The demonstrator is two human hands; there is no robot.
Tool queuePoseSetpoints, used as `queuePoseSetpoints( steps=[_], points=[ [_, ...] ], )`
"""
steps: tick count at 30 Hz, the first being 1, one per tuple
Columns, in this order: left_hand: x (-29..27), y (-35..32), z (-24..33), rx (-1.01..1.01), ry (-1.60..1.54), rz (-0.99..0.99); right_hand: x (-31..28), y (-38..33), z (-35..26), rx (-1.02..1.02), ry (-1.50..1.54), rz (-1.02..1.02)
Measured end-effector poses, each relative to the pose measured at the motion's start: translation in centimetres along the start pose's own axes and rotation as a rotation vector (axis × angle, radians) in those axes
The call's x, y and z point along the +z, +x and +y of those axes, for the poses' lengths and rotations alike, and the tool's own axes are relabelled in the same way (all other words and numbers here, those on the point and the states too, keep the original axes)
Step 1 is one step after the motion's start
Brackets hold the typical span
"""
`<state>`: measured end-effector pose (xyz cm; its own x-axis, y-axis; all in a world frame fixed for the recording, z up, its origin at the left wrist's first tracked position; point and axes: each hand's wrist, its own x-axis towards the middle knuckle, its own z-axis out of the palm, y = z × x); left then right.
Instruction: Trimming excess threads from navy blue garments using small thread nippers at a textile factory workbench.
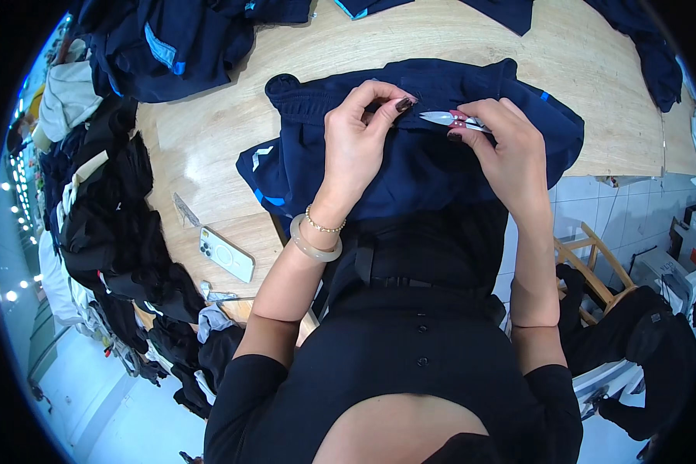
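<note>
On the wooden desk (209,139) lies the navy garment (410,166), its edge pinched by the left hand (356,143) while the right hand (506,147) grips thread snips (450,118), whose blades could nick the cloth or a fingertip.

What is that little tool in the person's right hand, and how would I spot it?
Start at the wooden table, then the navy garment spread in front of the person. Over its upper edge the right hand holds small thread snips: silvery pointed blades with a pinkish-red grip, the only shiny metal thing on the dark cloth.
</note>
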<state>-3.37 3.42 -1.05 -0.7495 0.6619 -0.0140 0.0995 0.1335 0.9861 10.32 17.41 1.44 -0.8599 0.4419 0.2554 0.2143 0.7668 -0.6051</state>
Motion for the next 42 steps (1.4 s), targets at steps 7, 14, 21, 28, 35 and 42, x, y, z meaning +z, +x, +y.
queuePoseSetpoints(
  steps=[7, 14, 21, 28, 35, 42],
  points=[
    [0.1, -0.1, -0.2, 0.037, -0.018, -0.001, 0.8, 0.2, 0.0, -0.017, 0.014, 0.006],
    [-0.2, -0.2, -0.3, 0.02, -0.179, 0.018, 0.5, 0.3, 0.4, 0.051, 0.134, -0.004],
    [-0.8, 0.0, -0.8, 0.164, -0.173, 0.078, 0.1, -0.2, 2.2, 0.421, 0.559, 0.11],
    [0.0, 1.0, -0.7, 0.209, 0.172, 0.086, 1.9, -0.1, 3.7, 0.468, 0.601, 0.144],
    [-1.7, 1.1, -0.3, 0.03, -0.361, 0.126, 2.2, -0.2, 4.1, 0.498, 0.613, 0.169],
    [-0.8, 1.0, -0.5, 0.302, 0.274, 0.006, 2.1, -0.4, 3.8, 0.503, 0.612, 0.16]
  ],
)
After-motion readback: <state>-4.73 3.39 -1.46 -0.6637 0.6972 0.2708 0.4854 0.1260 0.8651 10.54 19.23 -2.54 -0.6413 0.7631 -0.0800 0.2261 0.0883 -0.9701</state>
